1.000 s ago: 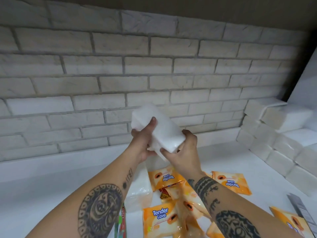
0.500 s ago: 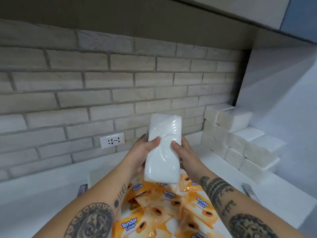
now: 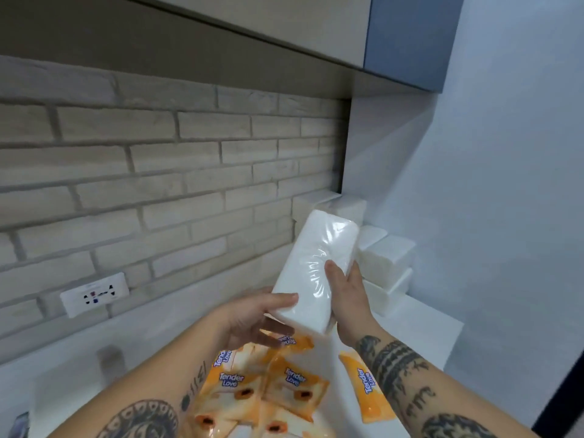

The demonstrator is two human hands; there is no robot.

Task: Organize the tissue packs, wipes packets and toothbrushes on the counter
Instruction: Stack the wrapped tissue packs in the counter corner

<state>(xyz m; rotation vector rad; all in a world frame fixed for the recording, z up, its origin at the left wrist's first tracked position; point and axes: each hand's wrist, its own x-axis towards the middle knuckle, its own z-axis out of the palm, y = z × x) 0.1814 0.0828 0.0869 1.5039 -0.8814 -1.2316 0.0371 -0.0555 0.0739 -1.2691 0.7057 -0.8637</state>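
Both hands hold one white tissue pack [image 3: 311,267] in clear plastic, tilted with its far end up and to the right. My left hand [image 3: 252,317] grips its near lower end, thumb on top. My right hand [image 3: 347,292] clasps its right side. Behind the pack, a stack of white tissue packs [image 3: 384,259] stands in the corner against the right wall. Several orange "Tender Love" wipes packets [image 3: 284,384] lie scattered on the white counter [image 3: 420,327] under my forearms. No toothbrush is visible.
A brick backsplash runs along the back with a white wall socket [image 3: 94,294] at the left. An upper cabinet [image 3: 407,39] hangs overhead. The counter ends at its right edge beside a pale wall. A dark object [image 3: 19,425] lies at the bottom left.
The view has swung up and right. The tissue pack moved right toward the corner stack and tilted, with both hands still on it.
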